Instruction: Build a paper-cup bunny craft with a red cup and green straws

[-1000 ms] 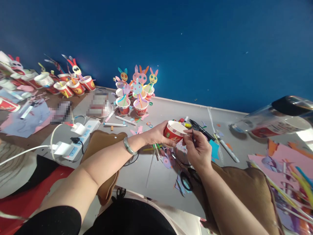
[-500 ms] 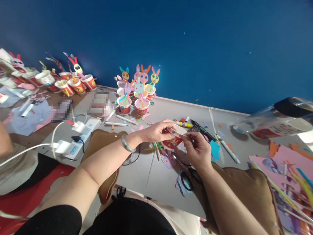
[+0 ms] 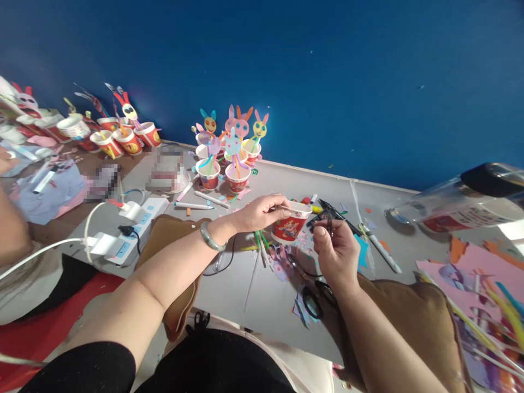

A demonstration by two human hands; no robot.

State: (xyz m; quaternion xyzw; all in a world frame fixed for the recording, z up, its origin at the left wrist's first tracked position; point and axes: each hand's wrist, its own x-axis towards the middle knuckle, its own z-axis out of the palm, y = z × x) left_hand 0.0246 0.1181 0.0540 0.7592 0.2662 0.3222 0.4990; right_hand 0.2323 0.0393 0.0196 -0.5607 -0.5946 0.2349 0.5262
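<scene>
My left hand (image 3: 266,213) grips a red paper cup (image 3: 289,228) with a white rim and a cartoon print, thumb and fingers at its left side. Just to the right of the cup and apart from it, my right hand (image 3: 338,251) is closed on a thin dark tool (image 3: 329,222), whose kind I cannot make out. Below the cup lie scissors (image 3: 311,302) with black handles, beside purple paper scraps (image 3: 282,267). Several green and white sticks (image 3: 262,248) lie under the cup's left side.
Decorated cups with rabbit faces (image 3: 237,177) stand by the blue wall (image 3: 286,82). On the left are a power strip (image 3: 135,234), more red cups (image 3: 149,134) and part of another person's arm (image 3: 12,224). A clear bottle (image 3: 434,199) and brown cushion (image 3: 409,311) are at right.
My right hand has drawn away from the cup to the right, with the dark tool still in it. The cup now stands more upright in my left hand.
</scene>
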